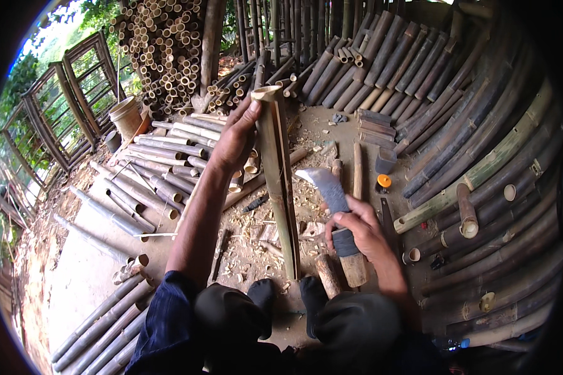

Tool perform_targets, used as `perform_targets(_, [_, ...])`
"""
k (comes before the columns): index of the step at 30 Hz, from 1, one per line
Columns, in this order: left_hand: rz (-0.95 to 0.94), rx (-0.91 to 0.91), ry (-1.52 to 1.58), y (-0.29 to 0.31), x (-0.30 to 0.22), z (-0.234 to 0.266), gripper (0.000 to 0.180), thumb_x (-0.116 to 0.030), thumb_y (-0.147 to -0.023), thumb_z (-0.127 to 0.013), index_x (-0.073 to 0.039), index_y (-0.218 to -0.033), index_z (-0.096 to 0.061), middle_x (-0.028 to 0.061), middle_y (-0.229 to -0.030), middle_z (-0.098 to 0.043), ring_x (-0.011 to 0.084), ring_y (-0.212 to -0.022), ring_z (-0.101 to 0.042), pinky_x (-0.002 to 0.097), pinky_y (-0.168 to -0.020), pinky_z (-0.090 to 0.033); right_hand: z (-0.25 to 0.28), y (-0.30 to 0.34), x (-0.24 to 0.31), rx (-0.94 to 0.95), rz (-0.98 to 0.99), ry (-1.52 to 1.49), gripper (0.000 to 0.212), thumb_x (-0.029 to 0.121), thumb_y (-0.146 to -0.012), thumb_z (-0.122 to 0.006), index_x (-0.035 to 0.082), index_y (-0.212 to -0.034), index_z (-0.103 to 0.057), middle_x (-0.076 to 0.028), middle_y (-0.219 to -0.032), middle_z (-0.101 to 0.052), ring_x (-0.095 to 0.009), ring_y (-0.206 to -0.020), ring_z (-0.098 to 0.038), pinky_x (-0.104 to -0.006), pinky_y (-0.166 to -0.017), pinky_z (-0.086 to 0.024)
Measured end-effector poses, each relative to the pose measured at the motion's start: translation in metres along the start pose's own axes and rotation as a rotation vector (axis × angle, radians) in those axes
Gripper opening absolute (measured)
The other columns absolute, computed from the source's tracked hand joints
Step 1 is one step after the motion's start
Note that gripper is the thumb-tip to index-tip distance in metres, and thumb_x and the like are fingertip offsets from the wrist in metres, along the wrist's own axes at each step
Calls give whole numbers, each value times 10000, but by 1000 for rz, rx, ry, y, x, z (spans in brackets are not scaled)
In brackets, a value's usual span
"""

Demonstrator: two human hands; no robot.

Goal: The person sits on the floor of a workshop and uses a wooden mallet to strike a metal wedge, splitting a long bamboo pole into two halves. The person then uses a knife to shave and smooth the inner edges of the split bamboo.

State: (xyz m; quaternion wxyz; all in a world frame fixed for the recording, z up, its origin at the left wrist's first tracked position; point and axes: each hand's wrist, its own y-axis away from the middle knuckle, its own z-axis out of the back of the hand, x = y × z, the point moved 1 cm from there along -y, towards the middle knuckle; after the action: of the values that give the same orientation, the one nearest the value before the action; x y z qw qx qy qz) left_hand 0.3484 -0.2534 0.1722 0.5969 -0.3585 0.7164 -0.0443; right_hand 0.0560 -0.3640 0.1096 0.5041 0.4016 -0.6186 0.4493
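Observation:
My left hand (239, 130) is closed round the upper end of a bamboo pole (273, 169). The pole stands upright between my feet, with a long dark split running down its right side and its pale cut rim on top. In my right hand (363, 228) is a curved machete (327, 186), gripped round its dark, wrapped handle, whose thick wooden butt points down. The blade's pale hooked tip points up and left, a little to the right of the pole and apart from it.
Cut bamboo pieces (150, 181) lie in a heap at left. Stacked poles (481, 144) line the right side, and a bundle (162, 50) rises behind. A bucket (126, 117) stands at back left. An orange-lidded container (383, 182) and a wooden stick (358, 170) are near my right hand. Shavings litter the floor.

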Motion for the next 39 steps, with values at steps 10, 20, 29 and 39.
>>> perform_targets(10, [-27, -32, 116, 4, -10, -25, 466, -305, -1022, -640, 22, -1350, -586, 110, -1198, -688, 194, -1104, -647, 338, -1012, -484, -51, -26, 89, -316, 812, 1483, 876, -40, -755, -716, 210, -1561, -481, -108, -833, -539, -324, -756, -601, -455, -694, -522])
perform_targets(20, [-31, -9, 121, 10, -15, -25, 495, -325, -1018, -638, 18, -1370, -580, 101, -1203, -688, 186, -1110, -641, 333, -1016, -478, -52, -30, 97, -334, 718, 1480, 813, -33, -802, -649, 204, -1560, -474, -128, -835, -568, -336, -739, -620, -463, -659, -517])
perform_targets(29, [-53, -16, 103, 9, -16, -24, 468, -293, -1035, -624, 22, -1378, -579, 106, -1226, -687, 181, -1128, -638, 344, -1025, -478, -48, -33, 108, -179, 631, 1584, 726, 23, -817, -679, 104, -1518, -509, -140, -889, -640, -322, -816, -675, -456, -731, -555])
perform_targets(39, [-20, -101, 8, 11, -20, -9, 541, -386, -1042, -602, 25, -1392, -573, 129, -1225, -682, 206, -1138, -636, 375, -1014, -487, -38, -13, 30, -4, 491, 1566, 715, 44, -859, -651, 110, -1548, -472, -123, -934, -656, -294, -830, -681, -455, -775, -534])
